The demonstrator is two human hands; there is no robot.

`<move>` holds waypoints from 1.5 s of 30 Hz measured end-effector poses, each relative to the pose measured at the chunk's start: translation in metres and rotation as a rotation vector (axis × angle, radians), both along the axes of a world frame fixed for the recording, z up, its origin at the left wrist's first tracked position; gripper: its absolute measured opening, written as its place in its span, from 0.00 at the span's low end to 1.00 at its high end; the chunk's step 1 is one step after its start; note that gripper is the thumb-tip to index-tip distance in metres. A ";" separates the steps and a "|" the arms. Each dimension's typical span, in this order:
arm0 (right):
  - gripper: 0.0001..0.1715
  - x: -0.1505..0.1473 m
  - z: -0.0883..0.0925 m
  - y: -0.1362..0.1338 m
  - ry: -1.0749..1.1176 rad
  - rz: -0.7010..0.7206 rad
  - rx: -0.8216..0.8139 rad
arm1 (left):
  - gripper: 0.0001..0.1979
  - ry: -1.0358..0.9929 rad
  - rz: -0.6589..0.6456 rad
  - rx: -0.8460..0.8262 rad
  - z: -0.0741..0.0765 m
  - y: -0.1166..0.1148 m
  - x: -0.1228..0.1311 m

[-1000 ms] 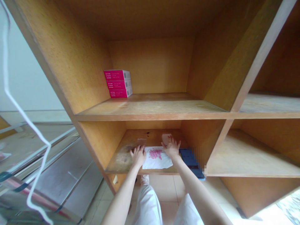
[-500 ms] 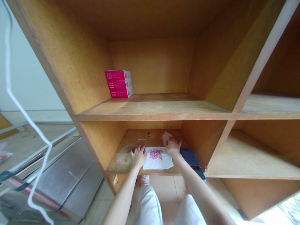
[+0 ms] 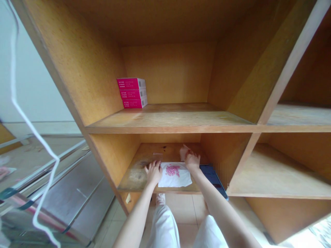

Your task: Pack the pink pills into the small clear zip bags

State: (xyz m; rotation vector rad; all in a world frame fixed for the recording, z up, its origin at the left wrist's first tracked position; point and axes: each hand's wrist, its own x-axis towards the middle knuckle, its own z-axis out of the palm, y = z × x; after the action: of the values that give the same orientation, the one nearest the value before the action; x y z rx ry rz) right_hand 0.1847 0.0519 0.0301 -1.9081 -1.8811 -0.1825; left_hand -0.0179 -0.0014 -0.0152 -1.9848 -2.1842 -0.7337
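A white sheet (image 3: 162, 179) lies flat on the lower shelf, with a patch of pink beads or dots (image 3: 172, 170) on it. My left hand (image 3: 154, 171) rests at the sheet's left edge, fingers apart. Beyond the sheet's top right corner, my right hand (image 3: 192, 160) has its fingers drawn together at a small translucent pinkish packet (image 3: 183, 151); its fingertips are partly hidden. A dark blue phone (image 3: 213, 178) lies on the shelf to the right, beside my right forearm.
A small clear piece (image 3: 157, 155) lies behind my left hand. Three stacked pink boxes (image 3: 131, 93) stand on the upper shelf (image 3: 168, 119) at the left. Wooden side walls bound the compartment. A white cable (image 3: 33, 127) hangs at far left, before a metal frame (image 3: 69, 186).
The fingers of my right hand have gone from spread to drawn together at the packet. My left hand and the white sheet keep their places. The view has shifted slightly.
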 end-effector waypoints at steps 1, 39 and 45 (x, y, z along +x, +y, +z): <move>0.20 0.001 0.003 0.001 0.024 0.007 0.026 | 0.19 0.000 0.001 0.000 0.000 0.000 0.000; 0.23 -0.071 -0.022 -0.092 1.563 0.465 -0.096 | 0.07 -0.623 -0.505 -0.099 0.078 -0.021 -0.005; 0.21 -0.070 -0.015 -0.093 1.422 0.562 -0.093 | 0.11 -0.618 -0.556 -0.058 0.080 -0.027 -0.001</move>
State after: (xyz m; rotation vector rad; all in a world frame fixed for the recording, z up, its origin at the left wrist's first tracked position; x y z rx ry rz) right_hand 0.1143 -0.0410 0.0154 -0.8792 -1.2230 1.1264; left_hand -0.0193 -0.0287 0.0649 -2.7136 -1.8945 -1.5460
